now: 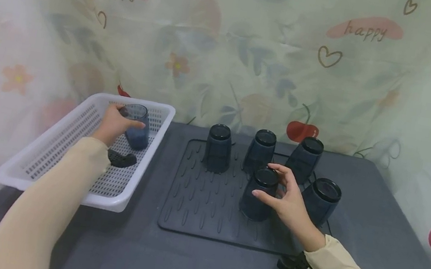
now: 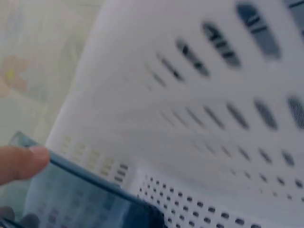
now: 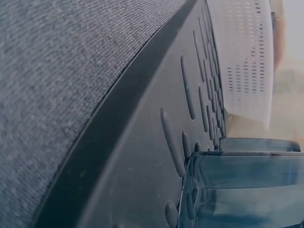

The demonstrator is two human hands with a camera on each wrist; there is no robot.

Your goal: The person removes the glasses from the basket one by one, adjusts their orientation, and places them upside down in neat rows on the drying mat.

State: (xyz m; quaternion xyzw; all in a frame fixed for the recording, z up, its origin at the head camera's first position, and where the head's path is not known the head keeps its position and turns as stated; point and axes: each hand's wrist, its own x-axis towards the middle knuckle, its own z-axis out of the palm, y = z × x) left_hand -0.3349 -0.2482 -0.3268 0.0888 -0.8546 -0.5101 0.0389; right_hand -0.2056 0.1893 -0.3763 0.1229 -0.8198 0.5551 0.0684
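Inside the white basket, my left hand point(image 1: 113, 125) grips a blue-grey drinking glass point(image 1: 140, 137) near its rim. That glass has its mouth upward and leans a little; the left wrist view shows its side point(image 2: 90, 197) with a fingertip on the rim. On the dark ridged mat, my right hand point(image 1: 290, 204) holds another glass point(image 1: 253, 203) between thumb and fingers near its upturned base. This one is upside down at the mat's front, and its wall point(image 3: 247, 194) fills the right wrist view's lower corner.
The perforated white basket point(image 1: 146, 163) stands left of the drying mat point(image 1: 194, 222). More upside-down glasses stand around the right hand: back left point(image 1: 218, 151), back middle point(image 1: 258, 155), back right point(image 1: 304, 159) and right point(image 1: 319, 203). A patterned curtain point(image 1: 226, 61) hangs behind the grey table point(image 1: 179, 264).
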